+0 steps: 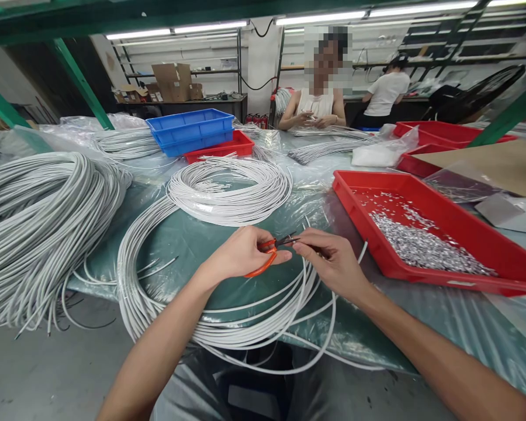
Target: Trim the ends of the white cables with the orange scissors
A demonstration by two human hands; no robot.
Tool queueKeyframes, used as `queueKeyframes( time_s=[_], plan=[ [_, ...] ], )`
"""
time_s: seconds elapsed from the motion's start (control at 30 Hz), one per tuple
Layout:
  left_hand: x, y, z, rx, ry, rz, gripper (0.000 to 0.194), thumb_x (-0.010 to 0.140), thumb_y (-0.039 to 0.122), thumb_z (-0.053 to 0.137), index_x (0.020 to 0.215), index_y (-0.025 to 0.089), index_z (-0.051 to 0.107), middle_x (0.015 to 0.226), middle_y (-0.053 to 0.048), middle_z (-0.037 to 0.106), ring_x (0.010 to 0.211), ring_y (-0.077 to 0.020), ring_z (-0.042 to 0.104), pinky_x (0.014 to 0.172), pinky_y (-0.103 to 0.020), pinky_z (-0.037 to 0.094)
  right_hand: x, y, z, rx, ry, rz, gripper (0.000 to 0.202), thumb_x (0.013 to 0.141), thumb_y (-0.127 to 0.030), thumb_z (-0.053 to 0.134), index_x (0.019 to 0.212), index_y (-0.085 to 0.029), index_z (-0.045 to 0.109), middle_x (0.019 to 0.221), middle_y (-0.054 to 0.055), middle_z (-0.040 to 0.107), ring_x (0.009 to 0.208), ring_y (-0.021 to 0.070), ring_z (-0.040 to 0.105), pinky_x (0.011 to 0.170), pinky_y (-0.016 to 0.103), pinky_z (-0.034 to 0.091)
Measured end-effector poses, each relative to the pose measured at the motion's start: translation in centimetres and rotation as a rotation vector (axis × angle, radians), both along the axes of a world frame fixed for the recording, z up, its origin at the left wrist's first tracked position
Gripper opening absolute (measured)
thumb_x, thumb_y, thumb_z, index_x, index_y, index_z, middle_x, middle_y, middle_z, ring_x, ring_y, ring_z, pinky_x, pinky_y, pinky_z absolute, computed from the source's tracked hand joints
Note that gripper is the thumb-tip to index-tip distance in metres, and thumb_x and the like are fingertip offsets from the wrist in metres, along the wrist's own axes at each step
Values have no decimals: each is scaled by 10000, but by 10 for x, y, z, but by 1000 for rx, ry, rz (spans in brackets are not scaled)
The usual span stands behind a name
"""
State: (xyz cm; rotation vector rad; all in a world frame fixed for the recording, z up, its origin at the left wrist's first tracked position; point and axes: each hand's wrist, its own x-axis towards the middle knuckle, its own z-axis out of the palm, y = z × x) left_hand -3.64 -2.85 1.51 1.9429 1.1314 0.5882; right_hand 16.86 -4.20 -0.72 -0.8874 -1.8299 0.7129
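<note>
Orange-handled scissors (268,261) are gripped in my left hand (245,250), with their dark blades pointing right. My right hand (333,260) pinches the end of a white cable (305,280) right at the blade tips. Whether the blades touch the cable I cannot make out. Below both hands lies a loose coil of white cables (245,330), some of its ends standing up near my right fingers. A second, tighter coil of white cable (232,213) sits just beyond my left hand.
A red tray (372,251) of small shiny metal pieces stands at right. A thick cable bundle (39,234) hangs over the left table edge. At the back are a blue bin (193,131), a red bin (245,143) and a seated person (315,108). Green posts (81,82) frame the table.
</note>
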Motion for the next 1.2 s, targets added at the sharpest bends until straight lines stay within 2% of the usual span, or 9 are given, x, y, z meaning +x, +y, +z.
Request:
queueKeyframes(
  time_s=[0.27, 0.53, 0.7, 0.87, 1.0, 1.1, 1.2],
  plan=[
    [1, 0, 3, 23, -7, 0, 485, 731, 577, 667, 585, 151, 487, 554, 47, 342, 539, -69, 268, 491, -225, 200, 1, 0, 4, -10, -12, 14, 172, 894, -217, 613, 767, -180, 724, 706, 32, 615, 633, 146, 509, 563, 286, 385],
    [0, -2, 4, 10, -14, -1, 497, 738, 540, 678, 556, 157, 419, 545, 47, 300, 522, -61, 234, 474, -231, 167, 3, 1, 8, -97, 29, 39, 207, 878, -290, 642, 733, -175, 732, 695, 42, 617, 646, 153, 503, 577, 293, 381],
    [0, -1, 3, -13, -5, -9, 482, 738, 529, 681, 558, 155, 434, 550, 41, 312, 522, -62, 236, 474, -234, 172, 3, 2, 10, -225, 100, 75, 204, 820, -350, 715, 715, -182, 765, 676, 33, 617, 634, 138, 495, 574, 284, 373],
    [0, 0, 2, 14, 5, -31, 465, 755, 529, 665, 564, 142, 491, 552, 32, 365, 530, -64, 251, 488, -235, 183, 3, 3, 9, -501, 220, 71, 254, 707, -430, 796, 705, -176, 773, 640, 0, 523, 523, 79, 358, 451, 252, 254],
    [-1, -1, 2, 21, 10, -43, 463, 756, 545, 659, 577, 134, 542, 549, 26, 401, 523, -65, 266, 493, -238, 191, 3, 3, 8, -643, 270, 79, 266, 656, -420, 828, 632, -171, 736, 655, 1, 539, 507, 64, 325, 444, 243, 212],
    [-1, -1, 2, 19, 8, -42, 477, 754, 560, 654, 571, 138, 528, 549, 28, 390, 523, -65, 258, 493, -239, 189, 3, 2, 8, -649, 276, 73, 272, 657, -410, 829, 602, -171, 714, 644, -1, 538, 512, 68, 328, 451, 244, 223],
    [-1, -2, 2, 17, 8, -24, 504, 744, 578, 657, 552, 146, 482, 545, 34, 355, 524, -64, 241, 491, -240, 179, 1, 1, 9, -576, 278, 42, 274, 656, -416, 829, 606, -171, 716, 628, -6, 522, 512, 74, 325, 445, 249, 232]
  ],
)
